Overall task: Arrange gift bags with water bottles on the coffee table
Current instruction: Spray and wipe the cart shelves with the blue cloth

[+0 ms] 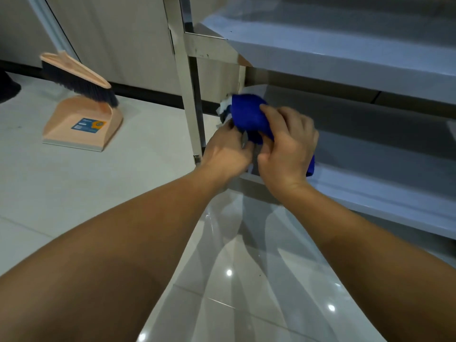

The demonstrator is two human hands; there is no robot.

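A person's left hand [225,150] and right hand [287,146] both clutch a crumpled blue fabric gift bag [249,117] at a grey metal shelf [370,183]; arranging apparently not begun, no bottles or coffee table in sight.

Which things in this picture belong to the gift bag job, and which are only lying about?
Belong to the job:
- blue bundle, held at the shelf
- left hand and right hand, both gripping it

Only lying about:
- broom
- dustpan
- metal shelf rack
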